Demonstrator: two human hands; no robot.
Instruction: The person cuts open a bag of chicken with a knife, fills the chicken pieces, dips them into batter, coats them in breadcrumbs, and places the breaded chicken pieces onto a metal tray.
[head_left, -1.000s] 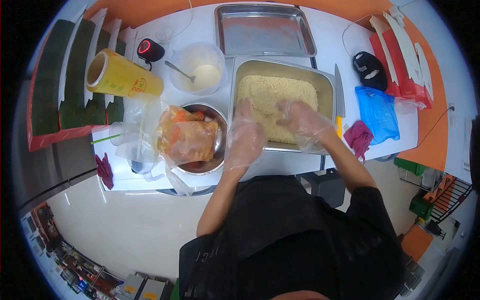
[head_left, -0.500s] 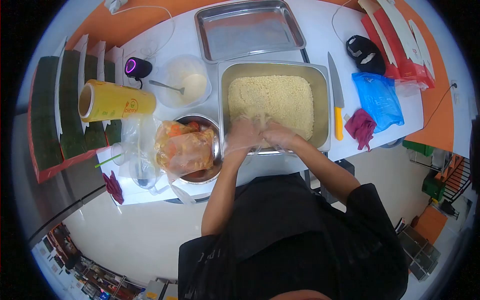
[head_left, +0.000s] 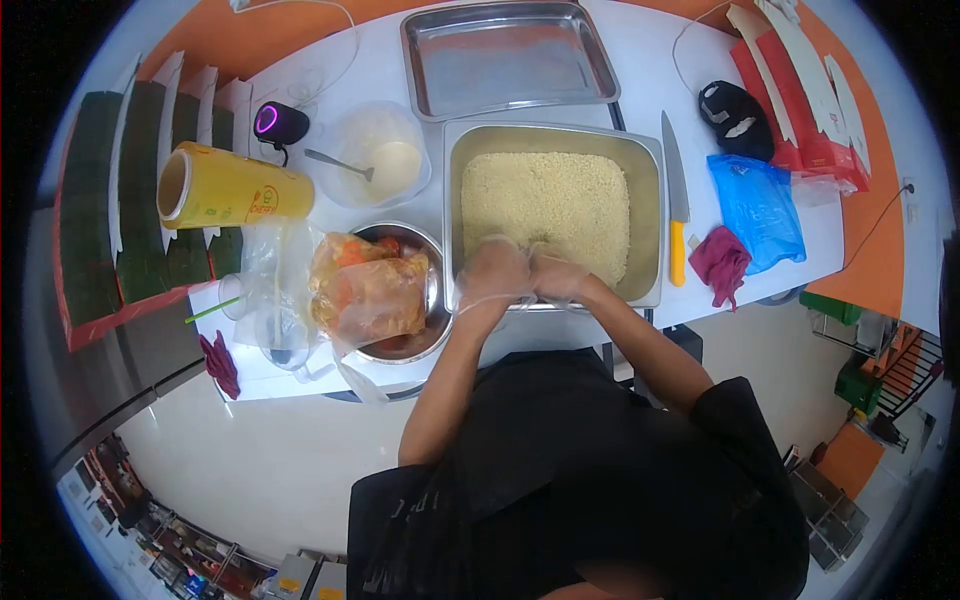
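"Crumbs (head_left: 575,205), where & in what?"

"1 deep steel pan (head_left: 648,200), mid worktop (head_left: 650,65); pale layer covers most of its bottom. L hand (head_left: 497,270) & R hand (head_left: 555,272), both in clear gloves (head_left: 492,262), close together at the crumbs' near edge."

"Grip?"

"Can't tell for either; fingertips hidden."

"Other containers nearby, w/ contents?"

"Plastic tub (head_left: 340,190), qty 1: creamy liquid (head_left: 395,168) + 1 spoon (head_left: 335,163). Steel bowl (head_left: 437,315), qty 1, L of pan: 1 clear bag w/ orange-yellow food (head_left: 375,300) lies in it, overhanging the rim. Flat steel tray (head_left: 515,65), qty 1, just beyond pan."

"Rest, qty?"

"1 yellow-handled knife (head_left: 676,185), R of pan; 1 blue bag (head_left: 755,215) past it; 2 maroon cloths (head_left: 722,262), 1 toward each end of worktop; 1 yellow roll (head_left: 230,190) beside the tub."
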